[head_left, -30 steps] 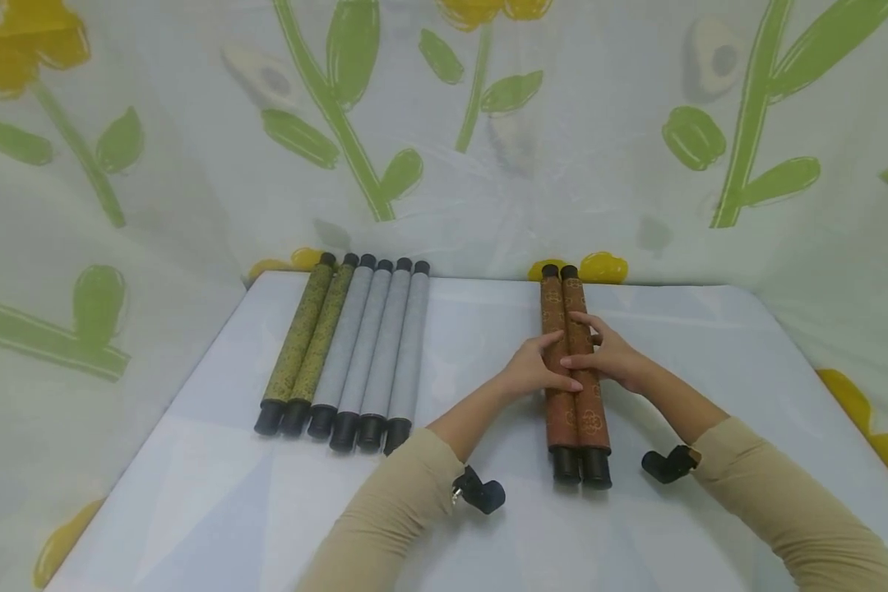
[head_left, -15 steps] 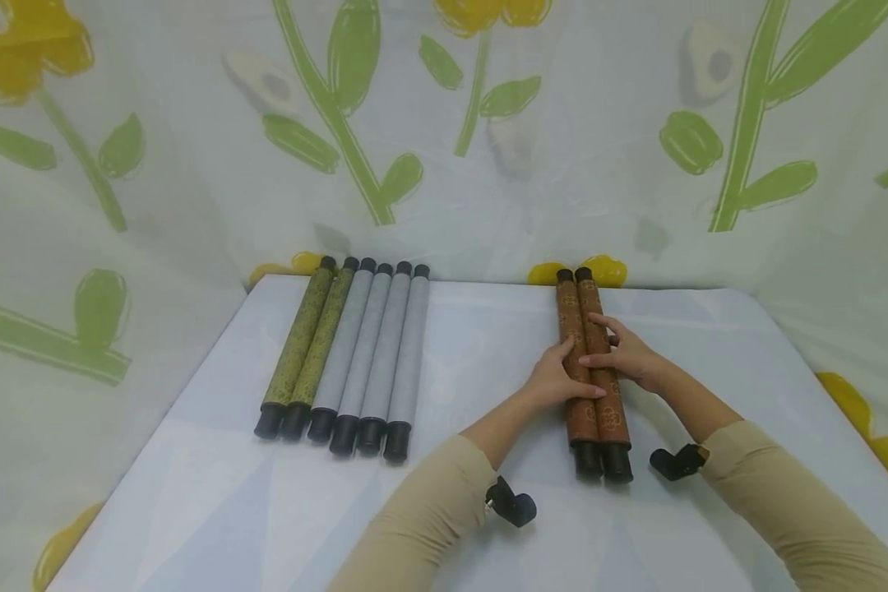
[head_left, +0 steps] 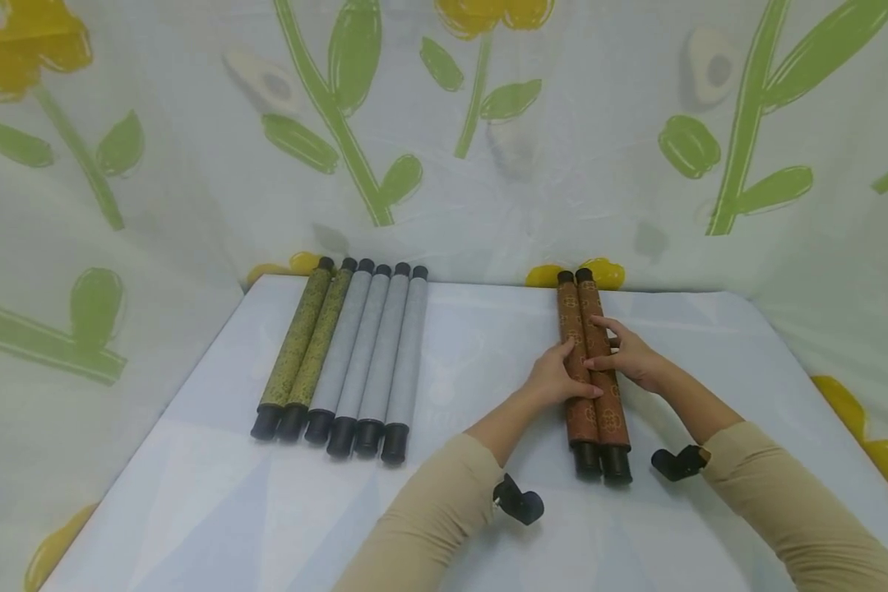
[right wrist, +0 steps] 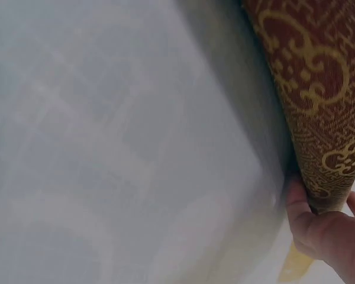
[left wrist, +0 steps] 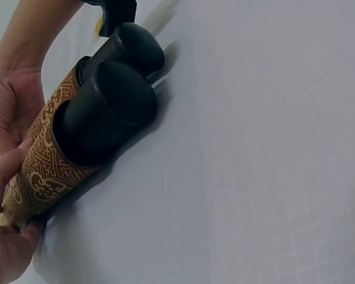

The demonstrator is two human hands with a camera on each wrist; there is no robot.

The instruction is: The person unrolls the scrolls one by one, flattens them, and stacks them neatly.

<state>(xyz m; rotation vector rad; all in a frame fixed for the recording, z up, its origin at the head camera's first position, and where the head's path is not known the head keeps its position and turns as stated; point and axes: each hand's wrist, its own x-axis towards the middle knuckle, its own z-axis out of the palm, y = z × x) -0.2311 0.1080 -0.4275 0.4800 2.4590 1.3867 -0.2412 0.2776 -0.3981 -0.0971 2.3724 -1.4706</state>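
Two brown scrolls with gold patterns and black end knobs lie side by side, lengthwise, on the right part of the table. My left hand (head_left: pixel 555 378) grips the left brown scroll (head_left: pixel 581 421), its thumb reaching over the top toward the other scroll. From the other side, my right hand (head_left: pixel 635 362) holds the right brown scroll (head_left: pixel 612 419) around its middle. In the left wrist view the near black knobs (left wrist: pixel 121 97) stick out past the patterned cloth. Fingers (right wrist: pixel 302 216) curl under the scroll's edge in the right wrist view.
On the left of the white table (head_left: pixel 481 329) lies a row of scrolls: two mottled green ones (head_left: pixel 296 353) and several light grey ones (head_left: pixel 373 362). A flower-print curtain (head_left: pixel 585 164) hangs behind the table. A black wrist camera (head_left: pixel 520 500) juts from the left sleeve.
Both hands and the two brown scrolls shifted slightly right together between the first and second head frames. Since then they have stayed almost still.
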